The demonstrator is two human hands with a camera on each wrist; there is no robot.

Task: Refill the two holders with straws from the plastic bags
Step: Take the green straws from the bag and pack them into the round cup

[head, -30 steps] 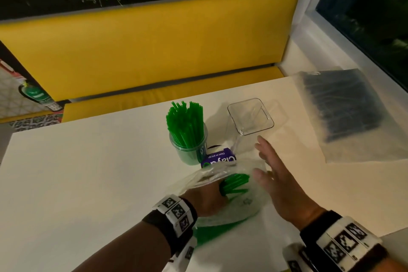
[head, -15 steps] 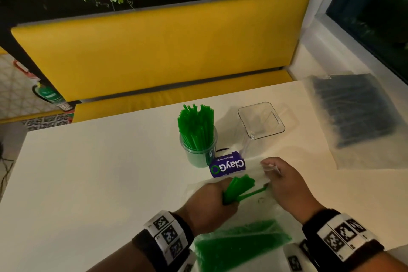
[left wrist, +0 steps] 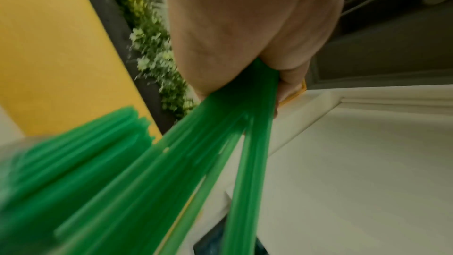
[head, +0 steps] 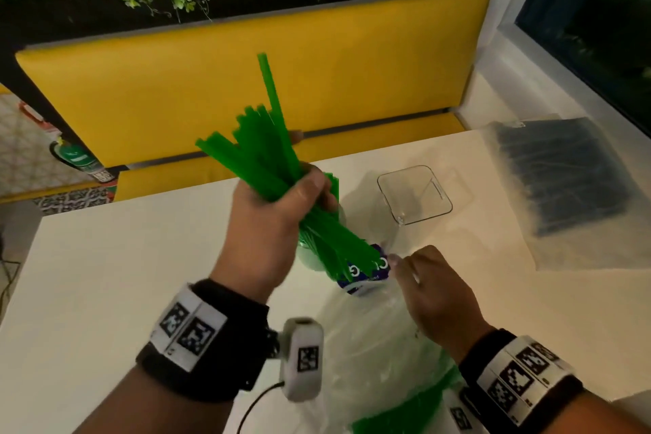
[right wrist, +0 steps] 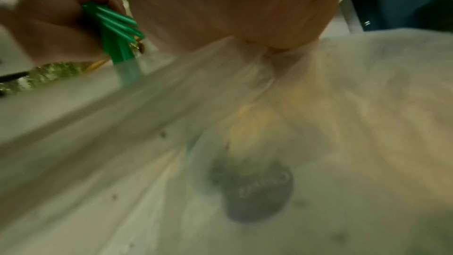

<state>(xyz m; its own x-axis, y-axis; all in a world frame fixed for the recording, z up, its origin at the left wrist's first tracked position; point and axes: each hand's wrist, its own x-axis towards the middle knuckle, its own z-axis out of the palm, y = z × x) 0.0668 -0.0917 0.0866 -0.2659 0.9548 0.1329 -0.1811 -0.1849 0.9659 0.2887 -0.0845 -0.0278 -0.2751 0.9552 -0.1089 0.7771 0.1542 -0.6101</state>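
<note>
1. While the left hand [head: 271, 222] holds a fist closed round a bunch of green straws [head: 281, 180], the bunch sits tilted and fanned above the table, one straw poking well past the rest toward 12 o'clock; that loose one could slide out.
2. The lower straw tips are at the bag label [head: 366, 271], near the mouth of the clear bag [head: 370, 338]; they could snag the film and drag the bag along.
3. The right hand [head: 433, 296] pinches the bag edge at the mouth, fingers curled on the film; a thin pinch, and if it slips the bag lifts with the straws.
4. The round green holder [head: 313, 254] is mostly hidden behind the left hand and already looks well stocked; forcing a fanned bunch in could tip it or scatter straws.
5. The square clear holder [head: 415, 194] at 1 o'clock of the left hand looks empty, light and easy to knock.
6. The bag of dark straws [head: 570, 180] lies flat at 3 o'clock on the white table [head: 105, 275], untouched, well apart from both hands.
7. Wrist views are motion-blurred, so the grip depth on the straws is hard to judge.
</note>
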